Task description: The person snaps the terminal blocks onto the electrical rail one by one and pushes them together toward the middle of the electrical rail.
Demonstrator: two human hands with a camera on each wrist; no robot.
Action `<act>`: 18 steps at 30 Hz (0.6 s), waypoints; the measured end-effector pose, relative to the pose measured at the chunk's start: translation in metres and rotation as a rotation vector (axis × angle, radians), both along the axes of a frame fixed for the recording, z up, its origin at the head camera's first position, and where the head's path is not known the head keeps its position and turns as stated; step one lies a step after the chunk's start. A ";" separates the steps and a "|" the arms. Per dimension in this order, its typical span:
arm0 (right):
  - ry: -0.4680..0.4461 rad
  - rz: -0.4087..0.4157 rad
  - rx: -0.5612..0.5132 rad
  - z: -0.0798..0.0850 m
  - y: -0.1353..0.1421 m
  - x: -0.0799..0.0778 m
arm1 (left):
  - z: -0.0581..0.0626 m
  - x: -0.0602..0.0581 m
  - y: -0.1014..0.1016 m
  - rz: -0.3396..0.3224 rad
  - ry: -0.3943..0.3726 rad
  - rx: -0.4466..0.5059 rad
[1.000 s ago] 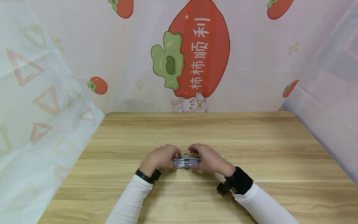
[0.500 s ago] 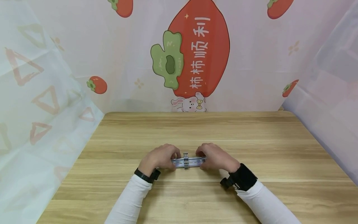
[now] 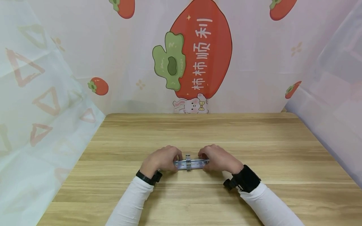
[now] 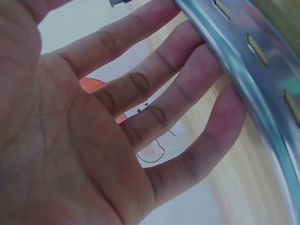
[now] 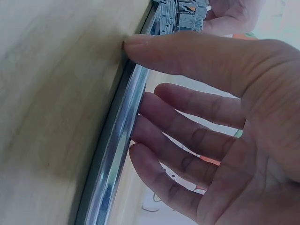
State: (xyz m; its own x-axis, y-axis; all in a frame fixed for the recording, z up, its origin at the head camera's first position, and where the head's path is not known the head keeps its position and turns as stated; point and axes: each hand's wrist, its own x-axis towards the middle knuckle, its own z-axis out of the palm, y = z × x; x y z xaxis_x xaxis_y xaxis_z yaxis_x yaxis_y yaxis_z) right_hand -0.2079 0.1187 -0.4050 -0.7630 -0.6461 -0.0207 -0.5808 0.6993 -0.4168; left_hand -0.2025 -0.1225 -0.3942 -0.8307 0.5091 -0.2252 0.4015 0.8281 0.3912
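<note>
A slotted metal DIN rail (image 3: 196,163) lies crosswise on the table in the head view, with a narrow stack of grey terminal blocks (image 3: 188,162) clipped across its middle. My left hand (image 3: 163,158) grips the rail left of the blocks, thumb at the near edge and fingers at the far one. In the left wrist view the fingertips (image 4: 229,101) press on the rail's rolled edge (image 4: 234,65). To the right of the blocks, my right hand (image 3: 220,159) holds the rail the same way. The right wrist view shows the thumb (image 5: 159,51) across the rail beside the blocks (image 5: 187,18).
The wood-grain table (image 3: 181,201) spreads around both hands. Behind it hangs a pale curtain (image 3: 251,72) printed with persimmons, and patterned sheets (image 3: 42,94) slope down at both sides. Each wrist wears a black strap with a small camera.
My right hand has slid rightward along the rail, away from the terminal blocks, and has stayed there over the last half second. The left hand and the blocks have hardly moved.
</note>
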 end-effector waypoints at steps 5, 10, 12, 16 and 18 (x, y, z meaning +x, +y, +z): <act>0.026 0.013 0.013 0.000 0.003 -0.003 | -0.002 -0.001 0.003 -0.008 0.014 0.005; 0.030 0.015 0.031 0.000 0.009 -0.005 | -0.005 -0.002 0.006 -0.029 0.048 0.032; 0.028 0.006 0.046 0.001 0.011 -0.006 | -0.006 -0.002 0.008 -0.043 0.063 0.043; 0.012 -0.015 0.067 0.003 0.015 -0.008 | -0.008 -0.003 0.012 -0.077 0.112 0.056; 0.005 -0.024 0.074 0.003 0.017 -0.009 | -0.009 -0.003 0.014 -0.086 0.142 0.055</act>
